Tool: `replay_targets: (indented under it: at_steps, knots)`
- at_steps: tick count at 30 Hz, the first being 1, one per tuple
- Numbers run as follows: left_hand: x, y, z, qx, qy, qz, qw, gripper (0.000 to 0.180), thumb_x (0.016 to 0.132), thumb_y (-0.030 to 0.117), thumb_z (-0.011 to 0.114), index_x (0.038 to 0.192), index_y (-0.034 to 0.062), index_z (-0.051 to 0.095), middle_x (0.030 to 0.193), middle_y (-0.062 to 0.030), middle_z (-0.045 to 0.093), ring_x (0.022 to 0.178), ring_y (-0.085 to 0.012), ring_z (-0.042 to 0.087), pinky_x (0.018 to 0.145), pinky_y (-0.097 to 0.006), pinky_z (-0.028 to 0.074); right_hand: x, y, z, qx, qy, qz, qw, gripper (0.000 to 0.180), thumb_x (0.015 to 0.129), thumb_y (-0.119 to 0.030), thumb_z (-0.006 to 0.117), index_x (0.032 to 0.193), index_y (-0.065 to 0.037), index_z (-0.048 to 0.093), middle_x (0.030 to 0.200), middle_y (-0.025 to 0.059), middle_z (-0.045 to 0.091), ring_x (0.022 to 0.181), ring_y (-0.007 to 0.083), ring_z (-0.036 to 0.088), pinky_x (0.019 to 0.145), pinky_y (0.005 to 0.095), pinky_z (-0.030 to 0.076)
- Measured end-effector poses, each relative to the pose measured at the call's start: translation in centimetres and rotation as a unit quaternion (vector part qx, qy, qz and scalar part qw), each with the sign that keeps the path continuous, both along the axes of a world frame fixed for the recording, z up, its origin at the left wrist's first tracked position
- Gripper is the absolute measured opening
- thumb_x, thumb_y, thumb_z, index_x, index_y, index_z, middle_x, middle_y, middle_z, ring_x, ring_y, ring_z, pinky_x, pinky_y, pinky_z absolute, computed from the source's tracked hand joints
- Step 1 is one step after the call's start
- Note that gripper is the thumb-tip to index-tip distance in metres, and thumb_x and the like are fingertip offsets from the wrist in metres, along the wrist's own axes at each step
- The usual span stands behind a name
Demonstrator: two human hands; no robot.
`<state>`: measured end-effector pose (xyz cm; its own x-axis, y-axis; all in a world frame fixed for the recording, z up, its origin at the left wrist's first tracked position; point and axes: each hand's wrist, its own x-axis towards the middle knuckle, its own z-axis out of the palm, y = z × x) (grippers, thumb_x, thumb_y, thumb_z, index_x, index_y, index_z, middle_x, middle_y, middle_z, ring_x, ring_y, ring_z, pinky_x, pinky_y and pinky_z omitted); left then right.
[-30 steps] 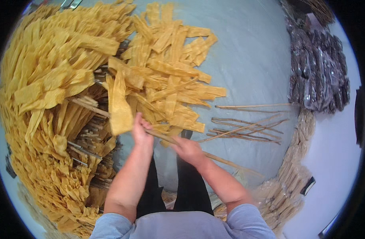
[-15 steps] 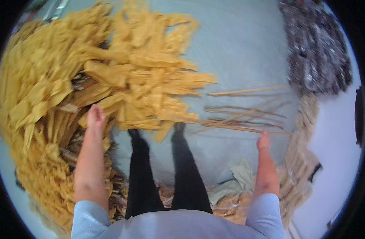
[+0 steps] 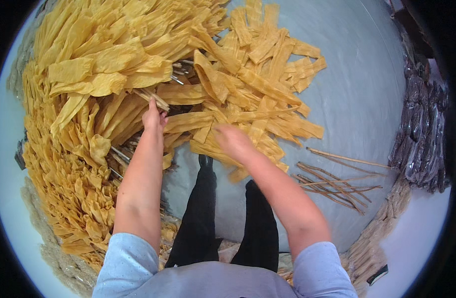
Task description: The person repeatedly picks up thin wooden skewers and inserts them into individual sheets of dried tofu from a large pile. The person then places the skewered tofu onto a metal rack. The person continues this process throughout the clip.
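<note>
Yellow strips (image 3: 267, 116), piled left and spread centre, some apparently laid over sticks (image 3: 161, 102) for support; left hand (image 3: 155, 119) at the stick ends, fingers part-curled, grip uncertain; right hand (image 3: 234, 142) blurred over strips, finger opening and hold untellable.

**Right hand (image 3: 233, 141) a blur!**

It smears over the yellow strips (image 3: 267, 114), finger from finger impossible to pick out! Across to the left hand (image 3: 153, 119): some fingers hide, and whether it grips the sticks (image 3: 157, 99), nobody can tell. Those sticks vanish beneath the heap (image 3: 74, 144), itself sliced by the top edge, while the lower edge crops the shirt (image 3: 213, 280).
</note>
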<state>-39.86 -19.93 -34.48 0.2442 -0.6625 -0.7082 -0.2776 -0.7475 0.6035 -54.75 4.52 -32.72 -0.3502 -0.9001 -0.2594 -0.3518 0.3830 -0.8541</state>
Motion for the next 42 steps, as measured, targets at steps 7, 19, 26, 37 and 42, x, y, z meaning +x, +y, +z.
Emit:
replay_targets:
  at_steps: [7,19,26,37,42]
  knots:
    - [3.8,-1.7,2.8,-0.066,0.084,-0.081,0.991,0.037,0.09,0.045,0.055,0.102,0.0097,0.056,0.088,0.0007,0.058,0.075,-0.009,0.055,0.065,-0.024,0.048,6.9,-18.8,2.6,0.066,0.073,0.001,0.995,0.028,0.087,-0.022,0.055,0.105,-0.001,0.054,0.096,0.0232,0.06,0.097,0.0359,0.059,0.085,0.0435,0.047]
    - [-0.3,-4.3,3.0,-0.238,0.07,-0.141,0.958,0.041,0.073,0.008,0.072,0.099,0.0039,0.042,0.078,-0.004,0.05,0.059,-0.0125,0.05,0.048,-0.025,0.042,1.6,-3.1,4.4,0.079,0.143,0.11,0.98,0.025,0.09,-0.027,0.052,0.088,-0.003,0.054,0.086,0.0198,0.059,0.082,0.039,0.058,0.07,0.0471,0.047]
    - [-1.5,-1.6,4.6,-0.152,0.219,0.033,0.963,0.047,0.075,-0.003,0.067,0.112,0.0063,0.039,0.087,-0.0099,0.055,0.073,-0.0192,0.059,0.06,-0.03,0.054,-3.0,20.6,7.7,0.277,0.165,0.119,0.939,0.02,0.084,-0.023,0.06,0.089,-0.004,0.056,0.091,0.0174,0.06,0.085,0.0369,0.059,0.073,0.0462,0.048]
    - [-5.5,10.1,5.4,-0.027,0.302,0.009,0.953,0.024,0.095,0.016,0.051,0.114,0.0026,0.046,0.103,-0.0129,0.062,0.091,-0.0204,0.063,0.076,-0.03,0.055,0.7,1.7,6.5,0.117,0.035,-0.056,0.991,0.03,0.085,-0.032,0.059,0.106,-0.01,0.058,0.087,0.0181,0.064,0.081,0.038,0.061,0.071,0.0455,0.049]
    - [-5.7,11.6,4.7,0.078,0.316,-0.037,0.945,0.01,0.089,0.007,0.057,0.097,0.0002,0.057,0.086,-0.0073,0.062,0.08,-0.0174,0.062,0.072,-0.031,0.055,-2.3,16.7,4.4,0.199,0.094,-0.071,0.973,0.031,0.083,-0.041,0.062,0.086,-0.01,0.06,0.071,0.0159,0.062,0.069,0.036,0.06,0.059,0.0457,0.047]
